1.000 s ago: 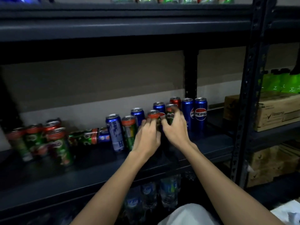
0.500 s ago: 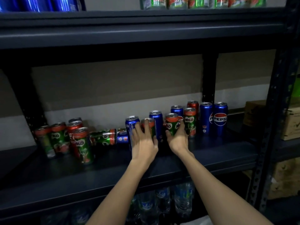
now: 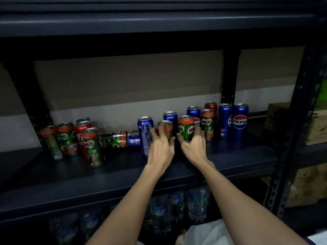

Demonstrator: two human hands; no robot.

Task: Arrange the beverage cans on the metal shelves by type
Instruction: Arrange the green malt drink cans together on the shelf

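On the dark metal shelf (image 3: 123,175) stand green Milo cans and blue Pepsi cans, mixed together. My left hand (image 3: 160,149) curls its fingers round a Milo can (image 3: 166,129) beside a tall blue Pepsi can (image 3: 145,133). My right hand (image 3: 193,147) grips another Milo can (image 3: 186,128) from the front. Behind them stand a Pepsi can (image 3: 170,117), a further Milo can (image 3: 207,123) and two Pepsi cans (image 3: 239,121) at the right. Several Milo cans (image 3: 70,140) are grouped at the left. One Milo can (image 3: 115,139) lies on its side.
A shelf board (image 3: 159,23) hangs low overhead. An upright post (image 3: 290,138) stands at the right, with cardboard boxes (image 3: 316,128) beyond it. Water bottles (image 3: 177,206) fill the level below. A red can (image 3: 211,106) stands at the back.
The view has tilted down and closer. My left hand has closed round its Milo can, and my right hand has wrapped round its Milo can; both cans sit slightly nearer the shelf front.
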